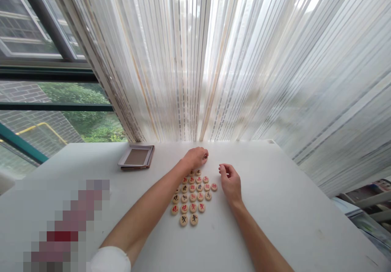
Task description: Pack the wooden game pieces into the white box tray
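My left hand (196, 157) is closed at the far end of a group of round wooden Chinese chess pieces, reaching over its left side. Its fingers pinch a chess piece (205, 156), whose marking is mostly covered. To the right of the group, my right hand (230, 180) hovers with loosely curled fingers, thumb and fingertips apart, and no piece shows in it. The pieces lie in uneven rows, among them a red piece (214, 187) at the right end and a black piece (194, 220) in the nearest row. My left forearm hides some pieces.
A shallow open box (125, 161) with a brown inside stands at the table's back left. Striped curtains (195, 80) hang behind the white table (275, 223). A window is at the left, shelves (366, 198) at the right. A blurred patch covers the lower left.
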A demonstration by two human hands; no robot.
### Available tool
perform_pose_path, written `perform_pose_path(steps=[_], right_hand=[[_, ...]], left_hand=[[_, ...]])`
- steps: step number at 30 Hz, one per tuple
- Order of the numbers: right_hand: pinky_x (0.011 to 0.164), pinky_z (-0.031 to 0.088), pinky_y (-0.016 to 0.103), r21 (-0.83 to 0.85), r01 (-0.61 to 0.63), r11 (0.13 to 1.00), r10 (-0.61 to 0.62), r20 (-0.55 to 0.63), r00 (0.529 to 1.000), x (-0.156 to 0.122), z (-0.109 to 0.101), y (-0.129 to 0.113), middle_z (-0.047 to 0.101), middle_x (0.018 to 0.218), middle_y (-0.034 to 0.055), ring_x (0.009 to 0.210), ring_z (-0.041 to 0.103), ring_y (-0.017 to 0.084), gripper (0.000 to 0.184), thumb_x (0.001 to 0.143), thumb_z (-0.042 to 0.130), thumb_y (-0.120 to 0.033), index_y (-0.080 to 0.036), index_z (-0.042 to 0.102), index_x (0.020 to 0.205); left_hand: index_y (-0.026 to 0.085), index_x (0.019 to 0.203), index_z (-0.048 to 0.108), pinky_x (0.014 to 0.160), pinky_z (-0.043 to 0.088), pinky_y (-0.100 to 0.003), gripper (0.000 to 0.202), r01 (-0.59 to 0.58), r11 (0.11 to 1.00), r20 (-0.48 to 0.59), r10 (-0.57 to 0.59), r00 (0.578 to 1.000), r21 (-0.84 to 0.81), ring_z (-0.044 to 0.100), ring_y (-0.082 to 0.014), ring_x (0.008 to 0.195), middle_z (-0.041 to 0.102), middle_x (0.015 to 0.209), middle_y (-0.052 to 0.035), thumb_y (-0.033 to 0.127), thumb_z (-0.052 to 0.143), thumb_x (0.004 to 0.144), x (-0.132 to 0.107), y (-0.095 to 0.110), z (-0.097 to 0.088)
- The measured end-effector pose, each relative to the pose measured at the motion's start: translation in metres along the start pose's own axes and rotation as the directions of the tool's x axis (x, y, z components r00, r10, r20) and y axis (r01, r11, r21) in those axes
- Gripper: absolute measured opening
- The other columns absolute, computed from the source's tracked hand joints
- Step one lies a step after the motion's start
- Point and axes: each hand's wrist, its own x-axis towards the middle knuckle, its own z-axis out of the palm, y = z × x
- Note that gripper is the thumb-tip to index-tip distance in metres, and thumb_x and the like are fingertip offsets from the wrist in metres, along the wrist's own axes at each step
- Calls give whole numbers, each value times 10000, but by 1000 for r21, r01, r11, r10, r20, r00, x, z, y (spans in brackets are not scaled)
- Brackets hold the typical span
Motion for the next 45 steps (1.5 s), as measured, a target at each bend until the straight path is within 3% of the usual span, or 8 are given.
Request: perform_pose_path(steps=[5, 9, 14, 17, 21, 28, 34, 45], right_hand=[[717, 531, 322, -16, -1, 1000, 1, 5, 1000, 0, -1, -3, 737, 869, 80, 812, 677, 226, 362, 897, 546, -510, -178, 688, 924], [707, 530, 319, -38, 6, 999, -6, 12, 1000, -2, -2, -6, 734, 873, 79, 799, 674, 221, 355, 902, 546, -502, -177, 686, 926], [732, 536, 326, -51, 53, 997, -51, 36, 998, -13, -1, -19, 726, 912, 70, 821, 666, 215, 292, 926, 543, -437, -184, 683, 960], [702, 553, 319, -82, 206, 975, -199, 94, 976, -27, 1, -32, 707, 967, 67, 819, 660, 204, 214, 942, 544, -352, -199, 668, 1025], [773, 572, 354, -25, 478, 878, -454, 272, 849, -48, 7, -48, 674, 974, 66, 856, 660, 208, 194, 930, 570, -227, -228, 643, 1110], [851, 575, 369, 125, 594, 795, -579, 452, 679, -77, 19, -57, 641, 1118, 87, 972, 656, 219, 408, 884, 609, -128, -266, 565, 1266], [798, 579, 339, 124, 592, 796, -572, 471, 671, -86, 23, -56, 659, 1031, 67, 906, 665, 210, 347, 890, 624, -143, -272, 581, 1210], [791, 597, 342, 130, 541, 831, -524, 511, 682, -87, 24, -58, 668, 1032, 77, 885, 673, 212, 361, 891, 632, -186, -281, 629, 1240]], left_hand=[[196, 978, 700, 793, 528, -323, 179, -44, 990, -19, 41, 999, -133, 674, -216, 859, 723, 950, -65, 242, 633, 818, -2, -3, -5], [180, 1030, 683, 773, 549, -282, 219, -80, 958, -46, 71, 996, -274, 694, -175, 846, 732, 972, -55, 276, 641, 838, -16, -6, -26], [177, 1089, 649, 759, 559, -267, 241, -101, 922, -109, 65, 992, -374, 689, -155, 891, 712, 1061, -67, 285, 631, 875, -58, 0, -56], [172, 1068, 674, 761, 565, -284, 239, -115, 863, -149, 46, 988, -493, 687, -160, 861, 707, 1032, -74, 287, 668, 858, -91, 7, -61], [166, 1073, 688, 782, 576, -295, 268, -63, 763, -119, -19, 993, -643, 681, -164, 850, 700, 1015, -79, 310, 697, 847, -130, 13, -51], [146, 1029, 671, 743, 582, -299, 348, 108, 463, 6, -217, 976, -879, 687, -181, 829, 699, 988, -81, 379, 771, 790, -177, 19, -27], [151, 957, 650, 712, 567, -277, 366, 125, 266, 43, -295, 955, -956, 693, -182, 800, 716, 889, -53, 350, 840, 716, -191, 20, -5], [163, 1055, 639, 752, 557, -293, 282, 139, 174, 92, -257, 962, -975, 684, -181, 859, 715, 956, -75, 353, 715, 861, -209, 13, 1]])
